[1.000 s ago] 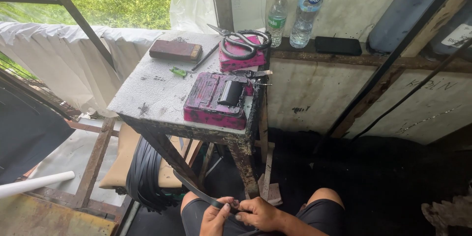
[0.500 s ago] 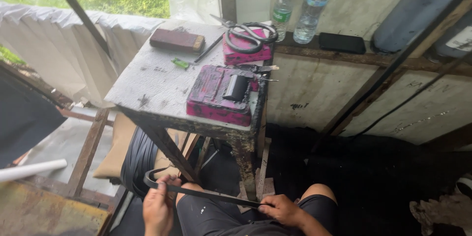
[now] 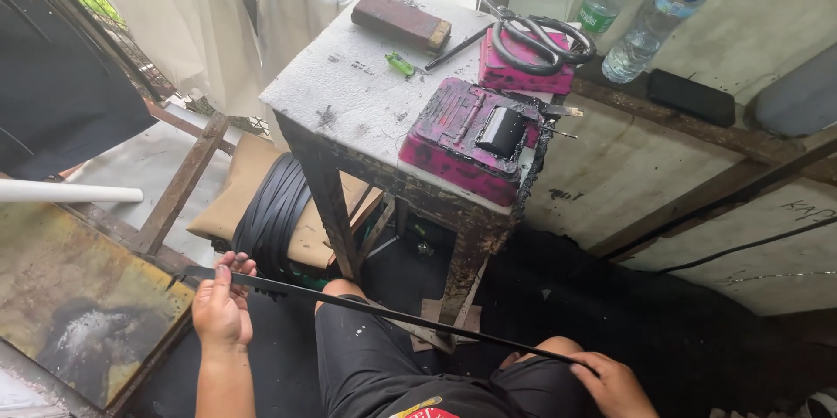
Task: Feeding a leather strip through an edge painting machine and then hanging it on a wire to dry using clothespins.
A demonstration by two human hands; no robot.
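Below the worktop: a seated person stretches a black strip (image 3: 384, 309) across their lap, one end in each hand.
Left hand: (image 3: 222, 309) raised beside the left knee, fingers curled tight around the strip's end, a short tip poking out past the thumb.
Right hand: (image 3: 615, 383) low at the frame's bottom edge, closed on the strip's other end by the right knee.
Strip: thin, dark and taut, running in a near-straight line from the left hand down to the right, crossing over the black shorts (image 3: 375, 366).
Worktop: (image 3: 366, 95) a worn, paint-stained small table on rusty legs, just in front of the knees.
On the worktop: a pink box (image 3: 466, 139) with a black block on its lid at the near right corner; a second pink box (image 3: 523, 65) behind it carrying large scissors (image 3: 540, 34); a brown block (image 3: 401, 21) at the far edge; a small green item (image 3: 401, 63) and a dark pencil-like stick (image 3: 458, 36) between them.
Under the worktop: a coil of black strips (image 3: 275, 213) leaning on a tan cushion (image 3: 231, 200).
Ledge at right: two clear plastic bottles (image 3: 654, 21) and a black phone (image 3: 693, 97).
Left side: a rusty metal sheet (image 3: 78, 296) and a white pipe (image 3: 70, 193).
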